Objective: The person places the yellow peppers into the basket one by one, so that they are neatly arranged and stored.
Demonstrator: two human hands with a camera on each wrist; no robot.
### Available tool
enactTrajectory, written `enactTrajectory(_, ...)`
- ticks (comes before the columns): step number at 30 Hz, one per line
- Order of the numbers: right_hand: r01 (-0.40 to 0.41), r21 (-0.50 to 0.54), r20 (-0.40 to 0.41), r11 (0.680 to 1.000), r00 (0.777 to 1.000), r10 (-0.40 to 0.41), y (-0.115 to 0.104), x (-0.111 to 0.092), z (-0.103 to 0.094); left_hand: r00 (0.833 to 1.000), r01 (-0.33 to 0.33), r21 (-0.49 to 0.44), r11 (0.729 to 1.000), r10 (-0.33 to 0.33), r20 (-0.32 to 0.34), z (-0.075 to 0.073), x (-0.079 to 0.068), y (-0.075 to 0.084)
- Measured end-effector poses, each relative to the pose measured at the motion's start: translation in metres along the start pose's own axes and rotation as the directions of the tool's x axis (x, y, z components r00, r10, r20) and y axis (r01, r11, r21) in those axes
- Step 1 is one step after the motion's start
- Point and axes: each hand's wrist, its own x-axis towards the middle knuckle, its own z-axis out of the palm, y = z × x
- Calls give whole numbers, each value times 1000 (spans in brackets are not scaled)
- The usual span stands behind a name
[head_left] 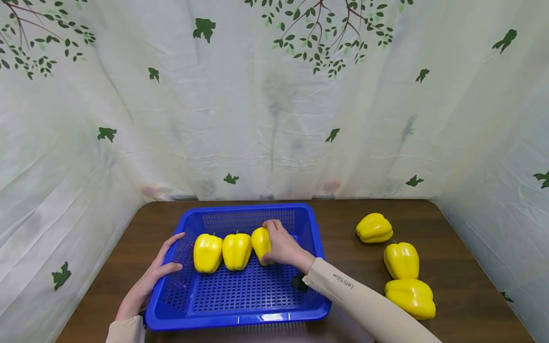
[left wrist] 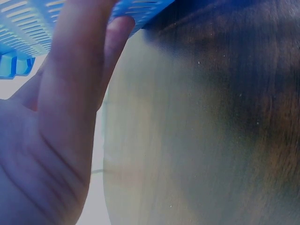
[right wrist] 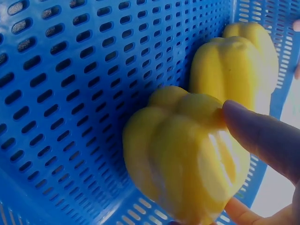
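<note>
In the head view a blue plastic basket (head_left: 240, 320) with slotted walls stands on the table. My left hand (head_left: 150, 276) holds its left rim, thumb and a finger lapping over the edge; the left wrist view shows fingers (left wrist: 72, 93) against the outer wall. Inside the basket, my right hand (head_left: 285, 245) grips a yellow bell pepper (head_left: 259, 244) between thumb and fingers. That pepper (right wrist: 187, 154) looks large in the right wrist view, close over the slotted floor. Left of it, two more yellow bell peppers, one in the middle (head_left: 237, 251) and one leftmost (head_left: 208, 253), stand in a row.
Right of the basket, three yellow bell peppers lie on the brown wooden table (head_left: 339, 224): one at the back (head_left: 374, 228), one in the middle (head_left: 401, 260), one nearest (head_left: 411, 298). A pale curtain (head_left: 274, 119) with leaf prints surrounds the table's back and sides.
</note>
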Motion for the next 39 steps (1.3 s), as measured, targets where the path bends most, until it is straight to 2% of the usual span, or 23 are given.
enactTrajectory(9, -22, 7, 26, 1000, 999, 22, -1, -1, -2, 1000, 4, 1, 1000, -4, -4, 0, 0, 1)
enactTrajectory(17, -37, 33, 15, 999, 999, 37, -1, -1, -4, 1000, -2, 55, 998, 3, -7, 1, 0, 2)
enactTrajectory(23, -61, 50, 5, 997, 998, 60, -1, -2, -9, 1000, -10, 53, 999, 10, -8, 1, -1, 1)
enactTrajectory(29, -20, 98, -7, 995, 1000, 21, 0, -7, -24, 1000, -5, 56, 998, 6, -12, 2, -2, 2)
enactTrajectory(34, 35, 182, -30, 983, 999, -30, 2, -18, -41, 1000, 5, 44, 999, -4, -9, 2, -2, 2)
enactTrajectory(39, 41, 213, -72, 976, 997, -26, 5, -29, -56, 1000, 8, 42, 999, -8, -6, 2, -1, 3)
